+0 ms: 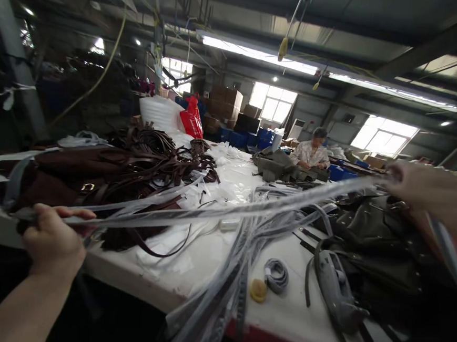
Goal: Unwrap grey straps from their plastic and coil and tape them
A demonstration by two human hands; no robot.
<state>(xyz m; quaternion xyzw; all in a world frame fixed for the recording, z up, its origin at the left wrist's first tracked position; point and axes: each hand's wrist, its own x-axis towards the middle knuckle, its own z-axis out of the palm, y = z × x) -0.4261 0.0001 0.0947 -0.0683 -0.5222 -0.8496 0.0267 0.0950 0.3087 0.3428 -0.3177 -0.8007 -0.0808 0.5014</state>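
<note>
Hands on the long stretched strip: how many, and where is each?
2: left hand at lower left, right hand at far right, the strip between them.

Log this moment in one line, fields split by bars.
left hand: gripping grey strap | right hand: holding it farther along | strap: drawn nearly straight above table | nearby: brown straps, coiled strap

a glossy red plastic bag (192, 119) sat just beside a bulky white foam-like bundle (160, 112). beyond them rose a stack of brown cardboard boxes (224, 102), with bright blue plastic crates (265, 138) low to its right. farther right, a co-worker in a pale patterned shirt (312, 154) leaned forward. overhead hung a long white fluorescent light (257, 54) and a small yellow pendant fitting (283, 49); a bright multi-paned window (271, 106) glowed behind.
</note>
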